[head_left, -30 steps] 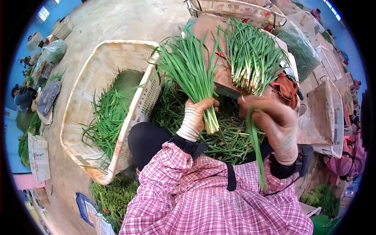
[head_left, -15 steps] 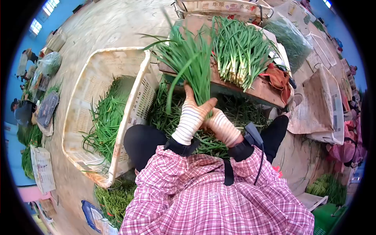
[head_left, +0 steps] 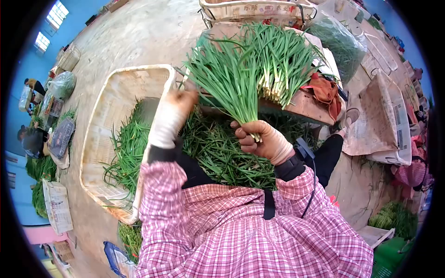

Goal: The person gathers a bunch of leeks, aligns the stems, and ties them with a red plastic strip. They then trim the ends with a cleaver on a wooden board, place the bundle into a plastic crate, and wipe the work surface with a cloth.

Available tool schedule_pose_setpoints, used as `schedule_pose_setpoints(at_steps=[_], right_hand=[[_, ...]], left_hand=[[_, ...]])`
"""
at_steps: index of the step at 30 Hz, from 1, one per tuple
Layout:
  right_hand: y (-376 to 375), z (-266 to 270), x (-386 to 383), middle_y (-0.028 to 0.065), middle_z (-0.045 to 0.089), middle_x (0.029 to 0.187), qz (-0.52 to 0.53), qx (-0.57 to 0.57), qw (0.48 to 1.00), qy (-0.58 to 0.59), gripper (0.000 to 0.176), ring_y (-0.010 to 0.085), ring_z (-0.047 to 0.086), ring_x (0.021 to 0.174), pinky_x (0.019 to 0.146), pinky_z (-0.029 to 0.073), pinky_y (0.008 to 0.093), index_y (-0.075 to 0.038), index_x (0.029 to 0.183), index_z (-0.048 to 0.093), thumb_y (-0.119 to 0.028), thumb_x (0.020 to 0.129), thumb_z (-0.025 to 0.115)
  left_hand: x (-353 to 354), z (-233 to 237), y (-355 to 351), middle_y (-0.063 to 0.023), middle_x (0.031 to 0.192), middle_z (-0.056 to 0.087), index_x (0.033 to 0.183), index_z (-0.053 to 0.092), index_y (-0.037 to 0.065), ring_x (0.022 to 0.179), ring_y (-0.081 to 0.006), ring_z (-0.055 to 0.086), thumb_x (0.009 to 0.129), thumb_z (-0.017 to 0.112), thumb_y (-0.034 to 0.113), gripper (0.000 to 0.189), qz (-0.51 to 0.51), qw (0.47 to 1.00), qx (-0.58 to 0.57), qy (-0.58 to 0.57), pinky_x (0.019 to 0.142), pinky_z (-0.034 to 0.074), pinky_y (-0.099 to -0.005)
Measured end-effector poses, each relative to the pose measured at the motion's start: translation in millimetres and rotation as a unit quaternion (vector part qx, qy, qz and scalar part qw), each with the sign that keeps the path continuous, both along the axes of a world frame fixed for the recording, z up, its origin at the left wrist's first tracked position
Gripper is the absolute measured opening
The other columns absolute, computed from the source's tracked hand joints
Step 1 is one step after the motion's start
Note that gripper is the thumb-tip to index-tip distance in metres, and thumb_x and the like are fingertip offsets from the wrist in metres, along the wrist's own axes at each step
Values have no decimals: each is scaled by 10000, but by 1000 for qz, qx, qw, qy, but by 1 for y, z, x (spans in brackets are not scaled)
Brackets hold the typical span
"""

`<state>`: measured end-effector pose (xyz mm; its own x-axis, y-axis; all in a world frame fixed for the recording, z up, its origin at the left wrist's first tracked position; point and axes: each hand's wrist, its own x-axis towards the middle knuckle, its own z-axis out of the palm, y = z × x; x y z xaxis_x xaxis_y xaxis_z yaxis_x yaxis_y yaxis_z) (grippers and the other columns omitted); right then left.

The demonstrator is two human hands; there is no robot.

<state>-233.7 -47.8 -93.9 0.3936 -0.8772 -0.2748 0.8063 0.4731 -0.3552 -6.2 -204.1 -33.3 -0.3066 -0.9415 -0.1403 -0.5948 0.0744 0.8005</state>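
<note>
My right hand [head_left: 264, 139] is closed around the pale lower ends of a bunch of garlic chives [head_left: 227, 76]. The leaves of this bunch fan out away from me, over the edge of a low wooden bench [head_left: 301, 109]. My left hand [head_left: 181, 99], blurred by motion, is apart from the bunch, above the rim of a white plastic crate [head_left: 109, 76]; its fingers are too smeared to read. Both hands wear pale wrist wraps. Beside the held bunch, a pile of garlic chives [head_left: 289, 55] lies on the bench with its white ends toward me.
Loose green leaves [head_left: 227, 153] cover the floor between my legs. More leaves [head_left: 132, 143] lie inside the crate. A brown-red cloth [head_left: 324, 95] rests on the bench's right end. Behind it stands a plastic bag of greens [head_left: 340, 44]. A lined crate [head_left: 375, 123] is at right.
My left hand has left the bunch and moved left toward the crate rim. My right hand now holds the bunch alone by its lower ends, and the leaves have spread.
</note>
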Motion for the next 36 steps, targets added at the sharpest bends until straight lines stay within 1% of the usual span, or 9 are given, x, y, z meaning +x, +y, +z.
schedule_pose_setpoints(at_steps=[2, 4, 7, 10, 14, 19, 22, 30, 36], right_hand=[[5, -5, -2, 46, 650, 852, 4, 15, 1000, 0, 262, 90, 539, 605, 564, 430, 244, 8, 1148, 610, -118, 918, 609], [12, -8, -3, 51, 660, 847, 18, 15, 1000, 8, 258, 92, 543, 579, 520, 427, 228, 5, 1138, 618, -135, 921, 609], [25, -10, 5, 72, 664, 802, 41, 43, 996, 69, 220, 95, 512, 514, 448, 388, 214, 0, 1069, 642, -152, 912, 616], [36, -22, 8, 96, 686, 809, 55, 18, 998, 37, 296, 124, 579, 528, 441, 430, 230, 3, 1068, 652, -261, 941, 616], [51, 7, -15, 126, 722, 891, 197, -34, 900, 386, 431, 173, 672, 614, 499, 523, 260, 34, 1092, 648, -376, 983, 577], [56, -23, -35, 111, 694, 1041, -98, -51, 908, 404, 382, 145, 680, 868, 755, 558, 278, 35, 1162, 597, -291, 965, 629], [51, 4, -20, 93, 659, 1026, -58, -65, 876, 475, 397, 153, 664, 873, 746, 549, 275, 33, 1193, 566, -241, 925, 666], [51, -7, 14, 97, 663, 891, -166, -45, 871, 460, 468, 157, 651, 707, 606, 527, 267, 42, 1247, 503, -82, 840, 698], [39, 1, 9, 104, 677, 815, -146, -28, 839, 524, 693, 177, 658, 616, 520, 526, 287, 72, 1392, 422, -68, 794, 741]], left_hand=[[-4, -61, 34, -54, 953, 704, 1131, 669, 17, 779, -159, 645, 893, 710, 492, 533, -102, 945, 244, 191, 752, 531, -305], [-28, -70, 79, -91, 1127, 670, 1277, 584, 25, 1029, -208, 652, 835, 699, 620, 750, -193, 855, 300, 377, 926, 505, -359], [-68, -90, 101, -128, 1255, 635, 1364, 513, 18, 1061, -246, 659, 859, 735, 504, 735, -159, 719, 362, 571, 982, 520, -402], [-82, -77, 101, -128, 1162, 656, 1300, 552, 11, 968, -244, 683, 868, 754, 184, 508, -77, 723, 407, 553, 858, 599, -413], [-81, -85, 92, -91, 913, 673, 1141, 614, -4, 794, -230, 692, 836, 745, 74, 341, -15, 725, 402, 559, 856, 605, -478], [-67, -107, 83, -105, 923, 710, 1135, 652, -39, 861, -222, 707, 901, 693, 92, 272, -23, 677, 479, 559, 936, 573, -440], [-69, -109, 80, -130, 989, 708, 1173, 639, -35, 908, -260, 705, 918, 691, 135, 310, -12, 691, 478, 542, 940, 571, -459], [-74, -104, 85, -213, 1195, 650, 1308, 549, -59, 1146, -385, 621, 959, 628, 172, 425, -70, 567, 536, 622, 994, 532, -523], [-71, -127, 78, -145, 1133, 695, 1354, 545, 7, 1099, -332, 656, 961, 632, 206, 449, -96, 613, 522, 586, 956, 548, -514]])
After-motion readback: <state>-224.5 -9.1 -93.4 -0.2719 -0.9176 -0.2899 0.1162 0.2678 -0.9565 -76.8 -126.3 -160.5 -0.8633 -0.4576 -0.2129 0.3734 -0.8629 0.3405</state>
